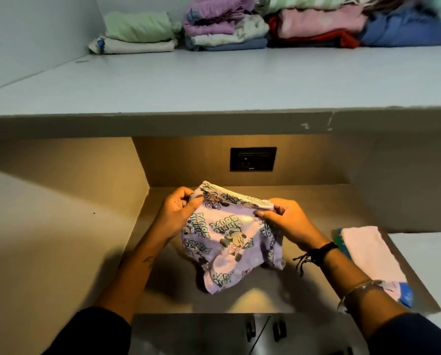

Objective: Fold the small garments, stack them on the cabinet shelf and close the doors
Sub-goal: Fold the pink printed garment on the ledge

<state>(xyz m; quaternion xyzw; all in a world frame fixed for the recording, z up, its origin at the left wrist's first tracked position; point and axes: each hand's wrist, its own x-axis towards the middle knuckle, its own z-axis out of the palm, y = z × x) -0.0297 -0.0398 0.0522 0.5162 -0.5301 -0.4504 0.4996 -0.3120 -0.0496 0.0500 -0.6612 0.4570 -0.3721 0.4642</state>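
Note:
A small lilac garment [229,242] printed with cartoon mice hangs between my hands above the lit counter [163,298]. My left hand [174,212] pinches its white waistband at the left end. My right hand [288,219] pinches the waistband at the right end. The lower part of the garment droops onto the counter. On the grey shelf [214,80] above, folded garments stand in stacks: a green and white stack [137,32], a lilac and blue stack [222,24], and a pink, red and blue pile [342,24].
A folded pink cloth [370,254] with blue and green edges lies on the counter at the right. A dark wall socket [252,159] sits in the back panel. Two dark cabinet door handles [265,329] show below the counter's front edge.

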